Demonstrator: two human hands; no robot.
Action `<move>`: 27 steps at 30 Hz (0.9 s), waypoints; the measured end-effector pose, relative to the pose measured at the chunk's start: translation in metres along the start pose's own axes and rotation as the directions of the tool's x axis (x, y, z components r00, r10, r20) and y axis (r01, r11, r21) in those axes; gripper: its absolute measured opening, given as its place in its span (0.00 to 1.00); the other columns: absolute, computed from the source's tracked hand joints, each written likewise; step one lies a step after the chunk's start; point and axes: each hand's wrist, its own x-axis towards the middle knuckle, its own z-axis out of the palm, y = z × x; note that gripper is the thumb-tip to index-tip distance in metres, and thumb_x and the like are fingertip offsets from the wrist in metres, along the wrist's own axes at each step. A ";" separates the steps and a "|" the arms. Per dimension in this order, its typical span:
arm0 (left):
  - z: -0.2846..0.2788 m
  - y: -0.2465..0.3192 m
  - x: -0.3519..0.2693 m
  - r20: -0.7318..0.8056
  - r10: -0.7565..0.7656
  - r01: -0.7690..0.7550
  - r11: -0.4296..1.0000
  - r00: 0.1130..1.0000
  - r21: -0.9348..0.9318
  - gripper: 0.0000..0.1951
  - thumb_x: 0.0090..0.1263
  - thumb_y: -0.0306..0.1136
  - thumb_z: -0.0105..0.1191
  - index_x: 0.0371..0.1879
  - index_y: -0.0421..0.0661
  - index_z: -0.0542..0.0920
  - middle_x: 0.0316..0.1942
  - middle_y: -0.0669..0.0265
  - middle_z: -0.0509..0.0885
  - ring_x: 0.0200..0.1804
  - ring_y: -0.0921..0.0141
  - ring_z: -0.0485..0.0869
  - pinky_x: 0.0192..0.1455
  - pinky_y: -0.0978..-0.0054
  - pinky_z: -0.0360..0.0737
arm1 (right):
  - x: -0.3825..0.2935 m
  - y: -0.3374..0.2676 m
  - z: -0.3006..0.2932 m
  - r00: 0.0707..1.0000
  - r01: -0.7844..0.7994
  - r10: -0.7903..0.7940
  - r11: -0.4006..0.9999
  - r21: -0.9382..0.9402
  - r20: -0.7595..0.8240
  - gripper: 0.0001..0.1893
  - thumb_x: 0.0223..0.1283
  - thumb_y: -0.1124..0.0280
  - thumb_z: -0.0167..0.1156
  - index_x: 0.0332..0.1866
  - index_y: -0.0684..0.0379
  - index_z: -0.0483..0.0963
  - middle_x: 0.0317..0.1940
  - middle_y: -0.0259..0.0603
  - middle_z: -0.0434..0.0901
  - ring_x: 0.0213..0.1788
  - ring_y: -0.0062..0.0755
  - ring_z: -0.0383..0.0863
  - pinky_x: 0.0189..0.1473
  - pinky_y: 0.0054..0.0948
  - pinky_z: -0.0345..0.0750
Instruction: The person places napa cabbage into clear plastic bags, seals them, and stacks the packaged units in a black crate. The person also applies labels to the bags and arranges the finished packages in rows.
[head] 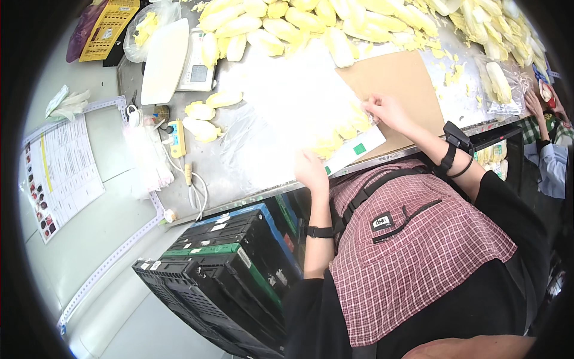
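In front of me, napa cabbages (343, 133) lie side by side in a clear plastic bag on the steel table (251, 172). A white strip (358, 147) with green squares runs along their near side. My right hand (384, 110) is at the right end of this pack, thumb and fingers pinched on the bag's plastic. At the opposite end, my left hand (310, 169) rests against the pack with curled fingers. Glare washes out its fingertips, so its grip is unclear. A brown cardboard sheet (399, 85) lies under and beyond my right hand.
Many napa cabbages (278, 29) are heaped at the back. A digital scale (197, 72) with a white tray (165, 63) stands left, near a yellow power strip (177, 138). Black crates (224, 264) stand below the table. At right, another person's hand (533, 104) touches a bagged cabbage (498, 83).
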 end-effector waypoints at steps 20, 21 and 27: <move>-0.027 0.030 0.007 0.397 0.054 -0.001 0.991 0.916 -0.131 0.32 0.79 0.24 0.42 0.83 0.36 0.60 0.81 0.44 0.66 0.81 0.51 0.67 0.84 0.59 0.62 | 0.012 -0.065 0.037 0.667 0.739 -0.551 0.402 -0.540 0.502 0.38 0.69 0.43 0.64 0.79 0.52 0.69 0.82 0.54 0.61 0.84 0.59 0.57 0.81 0.60 0.58; -0.026 0.028 0.009 0.380 0.073 0.022 0.971 0.922 -0.240 0.32 0.80 0.25 0.43 0.84 0.37 0.59 0.81 0.44 0.67 0.81 0.52 0.67 0.83 0.60 0.62 | 0.014 -0.065 0.038 0.708 0.705 -0.541 0.491 -0.512 0.455 0.39 0.69 0.44 0.64 0.79 0.54 0.69 0.82 0.54 0.61 0.84 0.59 0.57 0.81 0.57 0.58; -0.009 0.009 0.036 0.396 -0.199 0.399 0.750 0.897 -0.527 0.35 0.85 0.36 0.48 0.86 0.40 0.53 0.74 0.46 0.73 0.74 0.59 0.75 0.75 0.65 0.71 | -0.011 -0.078 0.019 0.766 0.548 -0.612 0.464 -0.696 0.196 0.41 0.69 0.45 0.65 0.79 0.60 0.66 0.81 0.58 0.61 0.85 0.59 0.55 0.81 0.58 0.59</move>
